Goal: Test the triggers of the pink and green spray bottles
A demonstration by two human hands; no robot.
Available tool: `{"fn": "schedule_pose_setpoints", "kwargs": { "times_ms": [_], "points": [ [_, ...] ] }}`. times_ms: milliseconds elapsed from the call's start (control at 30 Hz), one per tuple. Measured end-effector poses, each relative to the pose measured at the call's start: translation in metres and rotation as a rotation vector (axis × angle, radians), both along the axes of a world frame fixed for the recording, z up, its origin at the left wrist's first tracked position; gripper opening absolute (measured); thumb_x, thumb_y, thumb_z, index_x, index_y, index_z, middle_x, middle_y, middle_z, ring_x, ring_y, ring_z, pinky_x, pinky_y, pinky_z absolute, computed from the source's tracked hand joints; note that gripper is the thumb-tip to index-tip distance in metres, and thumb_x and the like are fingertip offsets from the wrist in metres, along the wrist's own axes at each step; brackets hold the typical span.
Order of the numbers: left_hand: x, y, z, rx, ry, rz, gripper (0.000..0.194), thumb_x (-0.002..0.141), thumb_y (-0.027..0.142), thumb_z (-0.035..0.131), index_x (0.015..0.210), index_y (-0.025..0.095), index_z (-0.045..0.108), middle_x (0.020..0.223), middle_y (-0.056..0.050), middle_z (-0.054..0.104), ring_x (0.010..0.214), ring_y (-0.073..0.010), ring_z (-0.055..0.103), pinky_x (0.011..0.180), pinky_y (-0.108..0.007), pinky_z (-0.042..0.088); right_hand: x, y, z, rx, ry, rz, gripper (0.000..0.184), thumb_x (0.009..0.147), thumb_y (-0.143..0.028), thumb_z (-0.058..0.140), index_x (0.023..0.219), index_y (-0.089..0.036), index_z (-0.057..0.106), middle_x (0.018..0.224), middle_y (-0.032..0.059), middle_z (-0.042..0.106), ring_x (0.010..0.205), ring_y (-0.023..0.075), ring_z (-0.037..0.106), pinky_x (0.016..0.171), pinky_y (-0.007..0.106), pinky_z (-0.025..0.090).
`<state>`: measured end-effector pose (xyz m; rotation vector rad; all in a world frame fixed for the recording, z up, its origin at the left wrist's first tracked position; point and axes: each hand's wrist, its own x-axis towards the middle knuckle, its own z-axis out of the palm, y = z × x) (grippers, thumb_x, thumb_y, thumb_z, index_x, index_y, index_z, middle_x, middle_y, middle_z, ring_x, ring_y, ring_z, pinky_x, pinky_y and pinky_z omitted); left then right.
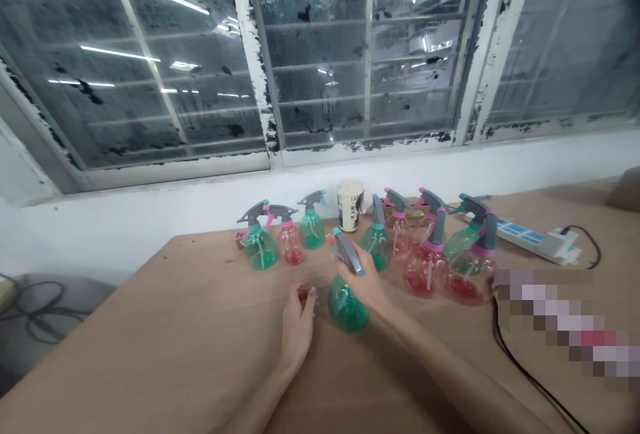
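Note:
My right hand (367, 273) is wrapped round the neck and grey trigger head of a green spray bottle (349, 311), which stands tilted or upright on the table; I cannot tell which. The bottle's nozzle points to the far left. Just left of this bottle, my left hand (299, 324) rests low over the table with its fingers curled in towards the thumb. Whatever lies inside those fingers, if anything, is hidden. Behind my hands on the left stand a green spray bottle (261, 251), a pink one (290, 247) and another green one (312, 231).
More green and pink spray bottles (425, 273) crowd the right side. A patterned paper cup (349, 207) stands near the wall. At the right lie a white power strip (533, 237) and a black cable (523, 361). A blurred-out patch covers the right edge. Windows (360, 54) rise behind.

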<state>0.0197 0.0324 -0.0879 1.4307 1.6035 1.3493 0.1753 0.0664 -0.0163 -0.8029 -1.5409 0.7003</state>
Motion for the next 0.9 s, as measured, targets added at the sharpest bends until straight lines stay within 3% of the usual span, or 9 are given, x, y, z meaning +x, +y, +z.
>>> {"fn": "schedule_pose_setpoints", "kwargs": {
  "times_ms": [233,533,667,767,900],
  "points": [
    [-0.0005,0.0026,-0.0026,0.005,0.017,-0.012,0.04,0.082,0.049,0.049,0.107,0.017,0.051,0.096,-0.01,0.065,0.083,-0.0251,0.064,0.066,-0.037,0.05,0.0024,0.0028,-0.0014,-0.021,0.031,0.085,0.039,0.073,-0.013,0.049,0.11,-0.019,0.06,0.107,0.006,0.067,0.084,0.0172,0.064,0.077,0.029,0.05],
    [-0.0018,0.0043,-0.0063,0.01,0.044,-0.003,0.039,0.081,0.046,0.05,0.107,0.017,0.051,0.1,-0.01,0.064,0.086,-0.0247,0.064,0.068,-0.037,0.05,0.0039,0.0045,-0.0028,0.04,0.026,0.064,0.027,0.079,-0.022,0.055,0.105,-0.021,0.061,0.103,0.0056,0.067,0.092,0.0199,0.063,0.081,0.031,0.048],
    [-0.0024,0.0045,-0.0072,0.01,0.051,0.0,0.037,0.082,0.044,0.05,0.108,0.018,0.052,0.1,-0.01,0.064,0.085,-0.0237,0.064,0.071,-0.037,0.05,0.0052,0.0038,0.0001,0.044,-0.009,0.031,0.02,0.081,-0.031,0.057,0.097,-0.02,0.061,0.089,0.0029,0.066,0.076,0.0163,0.061,0.069,0.027,0.047],
    [-0.0022,0.0041,-0.0071,0.009,0.053,-0.004,0.036,0.082,0.042,0.05,0.108,0.018,0.052,0.098,-0.009,0.064,0.084,-0.0233,0.064,0.072,-0.037,0.05,0.0066,0.0025,0.0038,0.029,-0.042,0.013,0.018,0.081,-0.036,0.058,0.088,-0.019,0.061,0.069,-0.0023,0.058,0.057,0.0115,0.052,0.056,0.023,0.042],
    [-0.0017,0.0037,-0.0068,0.007,0.057,-0.012,0.036,0.082,0.042,0.05,0.108,0.017,0.052,0.098,-0.01,0.065,0.086,-0.0243,0.064,0.073,-0.038,0.05,0.008,0.0015,0.0047,0.039,-0.049,-0.038,0.019,0.081,-0.038,0.058,0.078,-0.019,0.058,0.062,-0.0029,0.055,0.056,0.0118,0.051,0.054,0.023,0.04]
  ]
}}
